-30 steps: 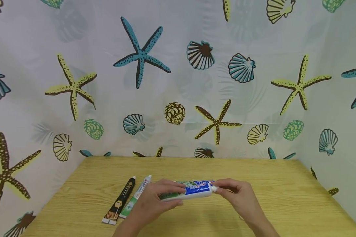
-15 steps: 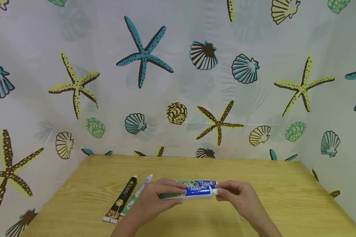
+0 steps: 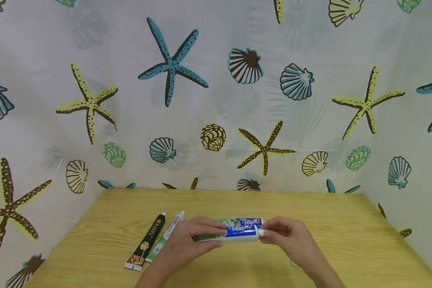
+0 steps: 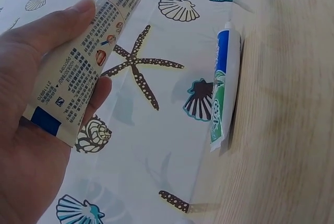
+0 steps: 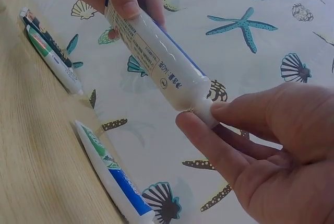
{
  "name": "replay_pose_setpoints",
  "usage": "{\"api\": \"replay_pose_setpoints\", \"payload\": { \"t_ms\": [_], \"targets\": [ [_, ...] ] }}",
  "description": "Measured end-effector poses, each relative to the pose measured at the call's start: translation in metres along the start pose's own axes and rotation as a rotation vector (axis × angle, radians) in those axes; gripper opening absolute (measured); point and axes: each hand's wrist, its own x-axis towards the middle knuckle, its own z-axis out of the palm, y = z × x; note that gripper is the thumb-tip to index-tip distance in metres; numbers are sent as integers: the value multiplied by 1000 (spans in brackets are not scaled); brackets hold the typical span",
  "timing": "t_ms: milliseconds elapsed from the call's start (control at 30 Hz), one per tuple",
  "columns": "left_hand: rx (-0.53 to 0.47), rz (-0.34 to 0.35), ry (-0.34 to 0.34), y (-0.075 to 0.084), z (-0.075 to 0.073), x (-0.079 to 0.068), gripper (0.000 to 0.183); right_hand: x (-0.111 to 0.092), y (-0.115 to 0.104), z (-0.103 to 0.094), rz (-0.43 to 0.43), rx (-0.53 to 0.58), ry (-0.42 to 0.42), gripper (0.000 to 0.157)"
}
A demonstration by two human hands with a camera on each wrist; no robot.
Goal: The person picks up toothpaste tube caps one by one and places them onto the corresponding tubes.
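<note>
My left hand (image 3: pixel 187 238) grips a white, blue and green toothpaste tube (image 3: pixel 239 234) around its body, held sideways above the table. Its printed back (image 4: pixel 88 62) faces the left wrist camera, with the thumb lying along one edge. At the tube's right end, the thumb and fingertips of my right hand (image 5: pixel 271 140) pinch the white cap (image 5: pixel 205 112). The fingers partly cover that cap. Behind the held tube, a second blue and green toothpaste tube (image 4: pixel 222 88) lies on the table, partly hidden in the head view.
Left of my left hand lie a black toothpaste tube (image 3: pixel 147 242) and a pale green and white toothpaste tube (image 3: pixel 168 234), side by side. A sheet with starfish and shells (image 3: pixel 216 100) walls in the wooden table (image 3: pixel 327 224) at back and sides.
The held tube has come slightly lower at its cap end and lies more level. My right fingertips have shifted a little around the cap. The tubes on the table stay put.
</note>
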Motion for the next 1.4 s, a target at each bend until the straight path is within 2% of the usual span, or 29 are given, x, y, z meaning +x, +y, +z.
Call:
{"api": "replay_pose_setpoints", "payload": {
  "t_ms": [100, 367, 467, 633, 767, 1033, 1300, 1400],
  "targets": [
    [-13, -6, -2, 0, 0, 0, 22, 0, 2, -1, -2, 62, -37, 27],
    [-3, 6, 3, 1, 2, -2, 21, 2, 5, -2, 6, 75, -91, 34],
    [-9, -9, 4, 1, 2, -3, 21, 1, 4, -1, -5, 10, -56, 33],
    [-21, -39, 0, 0, 2, -3, 22, 0, 1, 3, -38, -116, 47, 19],
    [-32, -50, -1, 0, 2, -3, 22, -2, 0, 4, -41, -110, 61, 18],
    [-25, -53, 2, 0, 2, -4, 22, -1, 4, 1, -43, -16, -15, 21],
    [-33, 2, 6, 2, 3, -4, 22, 1, 9, 0, -44, 3, -84, 32],
    [-27, 3, 10, 1, 3, -4, 23, 0, 8, -1, -44, -32, -86, 30]
  ]
}}
